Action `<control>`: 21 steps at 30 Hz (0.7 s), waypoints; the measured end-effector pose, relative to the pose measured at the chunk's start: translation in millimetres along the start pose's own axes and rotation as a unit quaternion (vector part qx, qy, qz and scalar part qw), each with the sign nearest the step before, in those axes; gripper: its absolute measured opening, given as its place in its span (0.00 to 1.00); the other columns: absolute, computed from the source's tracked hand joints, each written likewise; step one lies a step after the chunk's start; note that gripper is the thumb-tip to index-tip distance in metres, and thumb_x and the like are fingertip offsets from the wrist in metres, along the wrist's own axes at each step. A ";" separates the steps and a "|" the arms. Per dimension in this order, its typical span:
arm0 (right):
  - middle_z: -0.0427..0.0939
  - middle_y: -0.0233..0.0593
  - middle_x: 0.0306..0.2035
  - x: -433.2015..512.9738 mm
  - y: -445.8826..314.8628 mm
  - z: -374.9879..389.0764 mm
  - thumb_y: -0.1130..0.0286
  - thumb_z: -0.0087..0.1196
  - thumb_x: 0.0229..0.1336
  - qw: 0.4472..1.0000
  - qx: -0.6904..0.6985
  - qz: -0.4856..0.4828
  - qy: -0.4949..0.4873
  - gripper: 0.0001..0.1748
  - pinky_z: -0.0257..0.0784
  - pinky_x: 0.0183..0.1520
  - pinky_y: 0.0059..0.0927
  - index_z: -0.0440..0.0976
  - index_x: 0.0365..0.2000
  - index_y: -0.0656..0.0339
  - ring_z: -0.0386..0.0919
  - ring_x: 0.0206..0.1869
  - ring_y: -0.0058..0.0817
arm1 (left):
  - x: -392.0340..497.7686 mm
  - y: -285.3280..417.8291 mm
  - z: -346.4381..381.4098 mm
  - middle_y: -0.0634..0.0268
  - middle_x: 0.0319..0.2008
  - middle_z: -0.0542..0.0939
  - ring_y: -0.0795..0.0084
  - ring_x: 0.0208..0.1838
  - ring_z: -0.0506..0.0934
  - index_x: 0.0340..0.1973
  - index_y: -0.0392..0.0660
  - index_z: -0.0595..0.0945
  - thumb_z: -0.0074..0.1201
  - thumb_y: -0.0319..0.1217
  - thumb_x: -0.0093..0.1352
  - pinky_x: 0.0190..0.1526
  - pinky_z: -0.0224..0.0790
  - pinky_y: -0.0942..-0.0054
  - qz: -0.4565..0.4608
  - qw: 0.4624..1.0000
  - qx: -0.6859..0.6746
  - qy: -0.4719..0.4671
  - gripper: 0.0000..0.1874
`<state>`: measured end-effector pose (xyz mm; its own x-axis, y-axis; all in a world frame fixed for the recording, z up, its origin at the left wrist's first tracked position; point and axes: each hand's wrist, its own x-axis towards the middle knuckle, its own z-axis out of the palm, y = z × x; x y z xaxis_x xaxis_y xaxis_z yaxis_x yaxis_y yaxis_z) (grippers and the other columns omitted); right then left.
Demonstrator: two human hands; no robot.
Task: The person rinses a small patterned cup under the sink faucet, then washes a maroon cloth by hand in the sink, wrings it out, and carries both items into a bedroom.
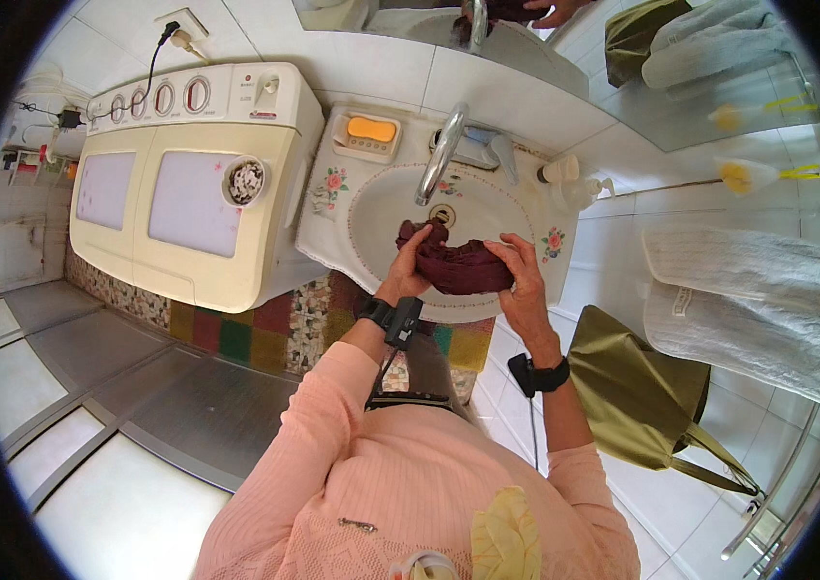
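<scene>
A dark maroon cloth (464,270), bunched and looking wet, spans both hands over the front of the white oval washbasin (374,210). My left hand (410,264) grips its left part, thumb on top. At its right end my right hand (520,272) holds it, with thumb and fingers around the edge. The chrome faucet (442,154) arches over the basin behind the cloth, and the drain (442,214) shows just past it. The undersides of the cloth and some fingertips are hidden.
Left of the basin stands a cream twin-tub washing machine (272,217) with a small bowl (245,181) on its lid. An orange soap bar (371,130) lies in a dish. A pump bottle (584,192) is at the right; towels (743,304) and an olive bag (635,391) hang beyond.
</scene>
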<state>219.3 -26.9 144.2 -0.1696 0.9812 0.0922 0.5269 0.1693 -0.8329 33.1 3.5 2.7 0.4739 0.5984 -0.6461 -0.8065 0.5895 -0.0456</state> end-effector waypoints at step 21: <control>0.75 0.36 0.54 23.2 107.9 94.8 0.59 0.45 0.67 0.587 0.751 0.302 -0.013 0.21 0.68 0.60 0.32 0.70 0.55 0.60 0.73 0.54 0.30 | -36.3 29.9 36.6 0.64 0.61 0.73 0.70 0.58 0.75 0.64 0.47 0.67 0.51 0.50 0.71 0.58 0.69 0.66 -0.127 0.946 0.293 -0.052 0.32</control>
<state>193.2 5.3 4.8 -0.3520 0.8154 -0.4596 -0.8284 -0.5000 -0.2527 4.7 19.3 52.8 0.6824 0.4299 -0.5912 -0.3420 0.9026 0.2615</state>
